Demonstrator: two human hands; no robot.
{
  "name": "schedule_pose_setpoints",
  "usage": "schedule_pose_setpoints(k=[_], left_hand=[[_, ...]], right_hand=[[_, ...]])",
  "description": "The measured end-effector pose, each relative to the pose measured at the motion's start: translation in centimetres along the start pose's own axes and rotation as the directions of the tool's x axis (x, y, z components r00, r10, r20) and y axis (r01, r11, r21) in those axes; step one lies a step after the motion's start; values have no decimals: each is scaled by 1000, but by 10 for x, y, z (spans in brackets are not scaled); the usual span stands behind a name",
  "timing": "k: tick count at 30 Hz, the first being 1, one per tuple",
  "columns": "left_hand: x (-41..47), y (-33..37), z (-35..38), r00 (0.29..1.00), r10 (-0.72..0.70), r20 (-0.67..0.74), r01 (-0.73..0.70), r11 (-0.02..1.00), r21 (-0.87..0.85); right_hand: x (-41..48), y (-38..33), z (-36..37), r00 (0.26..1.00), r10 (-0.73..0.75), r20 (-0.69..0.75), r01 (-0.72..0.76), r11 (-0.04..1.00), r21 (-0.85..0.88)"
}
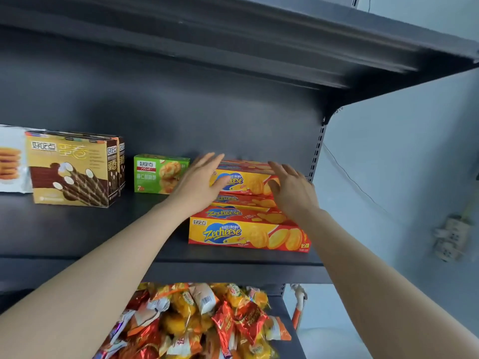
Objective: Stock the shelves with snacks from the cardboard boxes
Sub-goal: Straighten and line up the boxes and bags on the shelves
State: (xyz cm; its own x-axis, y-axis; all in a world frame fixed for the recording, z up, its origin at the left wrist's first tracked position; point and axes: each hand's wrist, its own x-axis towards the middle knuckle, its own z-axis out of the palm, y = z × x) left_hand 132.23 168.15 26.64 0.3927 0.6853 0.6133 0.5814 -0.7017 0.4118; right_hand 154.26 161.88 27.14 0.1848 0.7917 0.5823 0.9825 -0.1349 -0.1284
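Observation:
Red and yellow Zecheese cracker boxes lie on the dark shelf (77,229), toward its right end. The rear stack (246,181) is two or three boxes high, and one more box (248,235) lies flat in front of it. My left hand (199,181) rests flat against the left end of the top rear box, fingers spread. On the right end of that same box sits my right hand (290,189), fingers apart. Neither hand grips anything.
A green biscuit box (158,174) stands just left of my left hand. Two brown wafer-roll boxes (75,168) and a white cookie pack (11,159) stand further left. The shelf below holds a pile of wrapped snack packets (207,322). A power strip (451,237) hangs on the right wall.

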Motion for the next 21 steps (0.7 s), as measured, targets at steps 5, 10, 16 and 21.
schedule_pose_setpoints(k=[5, 10, 16, 21], left_hand=[[-76, 13, -5, 992, -75, 103, 80, 996, -50], [-95, 18, -2, 980, -118, 160, 114, 993, 36], [-99, 30, -7, 979, -163, 120, 159, 986, 40], [-72, 45, -30, 993, -61, -102, 62, 998, 4]], right_hand=[[-75, -11, 3, 985, 41, -169, -51, 997, -51], [-101, -6, 15, 974, 170, -150, -164, 985, 54], [-104, -11, 9, 965, 177, -191, -146, 975, 165], [-72, -6, -19, 917, 128, -379, -56, 979, 195]])
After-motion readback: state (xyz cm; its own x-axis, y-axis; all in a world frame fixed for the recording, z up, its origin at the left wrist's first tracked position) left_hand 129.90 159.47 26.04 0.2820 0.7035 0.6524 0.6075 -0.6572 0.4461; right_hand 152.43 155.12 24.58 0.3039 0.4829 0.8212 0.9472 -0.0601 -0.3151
